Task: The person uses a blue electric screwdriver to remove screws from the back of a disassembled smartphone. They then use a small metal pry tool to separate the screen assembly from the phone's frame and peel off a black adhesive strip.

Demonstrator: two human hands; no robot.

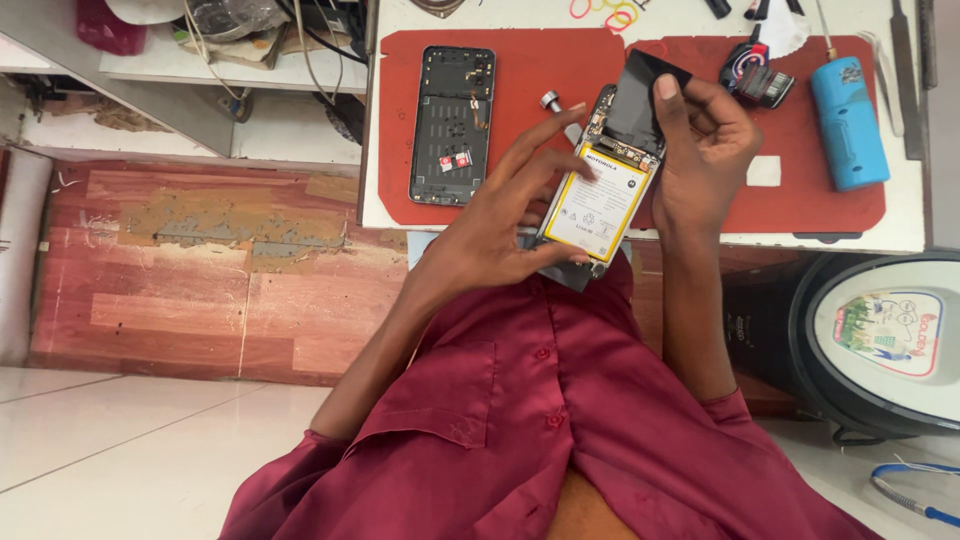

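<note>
My left hand (500, 225) holds an opened phone (598, 200) from below, above the table's front edge. The phone's white battery faces up, and my left fingers stretch over it. My right hand (705, 150) grips the phone's upper end and pinches a black cover plate (640, 90) that stands tilted up off the circuit board. A second phone shell (452, 125), dark and gutted, lies flat on the red mat (395, 190) to the left of my hands.
On the white table (905, 235) lie a blue cylindrical tool (848, 120), a small metal knob (551, 100), tweezers (885, 70), coloured rubber bands (605, 12) and a black gadget (757, 75). A round dark appliance (880, 340) stands at the lower right. A cluttered shelf (230, 40) is at the upper left.
</note>
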